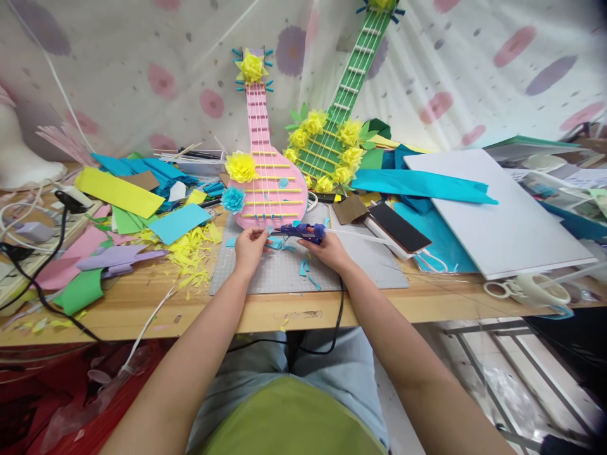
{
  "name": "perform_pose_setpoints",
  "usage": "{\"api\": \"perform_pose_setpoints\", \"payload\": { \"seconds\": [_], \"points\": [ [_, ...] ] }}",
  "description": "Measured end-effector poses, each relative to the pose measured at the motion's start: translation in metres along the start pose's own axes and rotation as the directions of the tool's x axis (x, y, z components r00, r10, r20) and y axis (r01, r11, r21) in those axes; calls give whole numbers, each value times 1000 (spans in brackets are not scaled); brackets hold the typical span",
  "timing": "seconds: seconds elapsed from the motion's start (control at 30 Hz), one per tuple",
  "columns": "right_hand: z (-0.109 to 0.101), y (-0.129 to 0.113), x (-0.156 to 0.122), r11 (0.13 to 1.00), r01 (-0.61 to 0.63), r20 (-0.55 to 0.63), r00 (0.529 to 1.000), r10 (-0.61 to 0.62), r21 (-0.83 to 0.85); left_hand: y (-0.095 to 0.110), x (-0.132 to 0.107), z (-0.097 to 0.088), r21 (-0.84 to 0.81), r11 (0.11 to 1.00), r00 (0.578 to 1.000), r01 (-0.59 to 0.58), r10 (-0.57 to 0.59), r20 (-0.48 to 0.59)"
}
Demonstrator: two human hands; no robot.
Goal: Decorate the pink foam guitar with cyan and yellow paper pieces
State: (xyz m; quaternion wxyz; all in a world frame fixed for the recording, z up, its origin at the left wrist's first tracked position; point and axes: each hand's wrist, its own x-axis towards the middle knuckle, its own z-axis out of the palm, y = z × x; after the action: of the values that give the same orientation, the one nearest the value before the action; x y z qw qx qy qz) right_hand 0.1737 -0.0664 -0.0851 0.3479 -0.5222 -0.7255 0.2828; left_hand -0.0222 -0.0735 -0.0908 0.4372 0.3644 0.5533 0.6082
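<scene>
My right hand (pixel 331 250) is wrapped round a dark blue hot glue gun (pixel 306 232), with a pale glue stick out of its back and its nozzle pointing left. My left hand (pixel 251 248) pinches a small light blue paper piece (pixel 270 231) close to the nozzle. Behind both hands a pink paper lute (pixel 291 183) stands upright, bearing a yellow flower (pixel 241 167), a blue flower (pixel 233 200) and yellow bars under white strings. Blue paper scraps (pixel 303 268) lie on the grey cutting mat (pixel 265 281) beneath my hands.
A green lute (pixel 348 82) with yellow flowers leans behind. Coloured paper (pixel 118 191) and yellow shreds (pixel 190 253) cover the left side. To the right are a phone (pixel 399 226), a white board (pixel 493 215) and a tape roll (pixel 543 291). A black cord (pixel 340 309) hangs over the table edge.
</scene>
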Motion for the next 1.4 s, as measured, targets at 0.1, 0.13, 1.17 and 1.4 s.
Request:
{"api": "perform_pose_setpoints", "payload": {
  "seconds": [0.1,0.13,1.17,1.4],
  "points": [
    [1,1,0,1000,-17,-18,1000,17,2,0,0,-1,-7,1000,1000,2,-2,2],
    [1,1,0,1000,-16,-19,1000,16,12,0,0,-1,-8,1000,1000,4,-4,3],
    [3,1,2,999,41,-46,998,-42,-8,1,-1,1,23,1000,1000,9,-10,26],
    [4,2,3,999,34,-51,998,-33,20,-3,1,0,31,1000,1000,4,-4,28]
  ]
}}
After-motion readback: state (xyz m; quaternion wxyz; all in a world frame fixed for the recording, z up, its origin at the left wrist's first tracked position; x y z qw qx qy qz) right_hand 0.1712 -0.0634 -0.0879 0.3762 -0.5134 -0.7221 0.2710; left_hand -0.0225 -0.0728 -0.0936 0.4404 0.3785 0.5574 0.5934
